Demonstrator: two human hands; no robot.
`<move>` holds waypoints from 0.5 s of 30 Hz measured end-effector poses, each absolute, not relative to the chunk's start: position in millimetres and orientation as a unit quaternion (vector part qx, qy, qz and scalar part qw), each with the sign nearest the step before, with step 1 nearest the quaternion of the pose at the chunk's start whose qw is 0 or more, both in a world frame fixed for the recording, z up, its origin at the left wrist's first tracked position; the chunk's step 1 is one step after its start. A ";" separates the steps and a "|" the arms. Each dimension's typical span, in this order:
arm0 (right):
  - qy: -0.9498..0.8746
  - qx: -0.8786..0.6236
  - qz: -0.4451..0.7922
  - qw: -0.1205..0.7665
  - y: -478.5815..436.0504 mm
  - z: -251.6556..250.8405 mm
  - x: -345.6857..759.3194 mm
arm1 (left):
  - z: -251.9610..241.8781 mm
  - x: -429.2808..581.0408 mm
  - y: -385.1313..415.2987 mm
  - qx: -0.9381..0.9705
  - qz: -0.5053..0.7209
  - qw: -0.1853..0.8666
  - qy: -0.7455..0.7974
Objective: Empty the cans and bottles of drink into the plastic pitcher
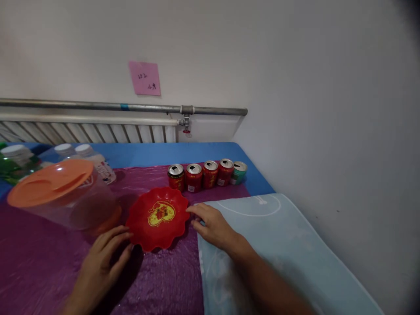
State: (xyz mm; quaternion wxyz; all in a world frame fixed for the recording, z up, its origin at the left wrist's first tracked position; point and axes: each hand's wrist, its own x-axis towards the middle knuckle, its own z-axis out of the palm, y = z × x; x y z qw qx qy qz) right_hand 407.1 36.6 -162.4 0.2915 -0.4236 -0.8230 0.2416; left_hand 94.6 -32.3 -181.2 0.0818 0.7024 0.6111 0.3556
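Note:
A red plate (144, 227) with a scalloped rim and a yellow heart-shaped print lies in the middle of the head view, over the purple cloth. At its left rim is my left hand (104, 256), fingertips on the edge and thumb just below. My right hand (211, 225) pinches the opposite rim between thumb and fingers. Behind the plate stands a row of several opened drink cans, red ones (194, 179) and a green one (239, 173) at the right end. Left of the plate is a clear plastic jug (88, 205) with an orange lid (52, 181).
Bottles with white caps (101, 166) stand behind the jug, with a green bottle (9, 168) at far left. A light blue cloth (262, 236) covers the right side. Beyond the blue surface (147, 153) are a radiator (131, 133), a pipe (151, 107) and the wall.

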 end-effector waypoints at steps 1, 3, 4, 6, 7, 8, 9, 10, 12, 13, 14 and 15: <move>-0.827 -0.420 0.236 0.290 36.7 -163.0 404.7 | -184.2 93.4 -30.1 0.714 0.362 0.063 0.596; -0.831 -0.418 0.224 0.292 36.9 -164.6 400.3 | -189.5 92.1 -26.2 0.731 0.384 0.020 0.563; -0.831 -0.418 0.217 0.297 37.1 -165.7 398.4 | -191.6 92.1 -25.4 0.736 0.398 0.001 0.548; -0.826 -0.419 0.202 0.318 37.8 -168.7 395.5 | -194.4 92.6 -26.7 0.736 0.422 -0.022 0.529; -0.824 -0.417 0.198 0.330 38.7 -170.6 394.4 | -195.0 92.6 -28.3 0.733 0.433 -0.029 0.524; -0.820 -0.417 0.193 0.342 39.9 -172.6 393.7 | -195.0 92.2 -30.3 0.729 0.442 -0.032 0.521; -0.815 -0.420 0.187 0.354 41.4 -174.6 393.3 | -194.4 91.0 -32.5 0.726 0.450 -0.035 0.518; -0.810 -0.419 0.182 0.367 43.2 -176.4 393.3 | -193.3 88.9 -34.7 0.722 0.458 -0.038 0.517; -0.807 -0.417 0.176 0.380 47.0 -179.1 394.4 | -189.2 81.6 -39.2 0.712 0.478 -0.044 0.513; -0.803 -0.419 0.173 0.386 48.8 -180.1 395.5 | -186.4 76.4 -41.5 0.704 0.490 -0.049 0.511; -0.801 -0.423 0.169 0.388 50.3 -181.1 397.1 | -183.4 70.3 -43.7 0.696 0.502 -0.057 0.511; -0.796 -0.433 0.164 0.390 51.8 -182.4 399.0 | -180.3 63.2 -45.7 0.686 0.514 -0.066 0.512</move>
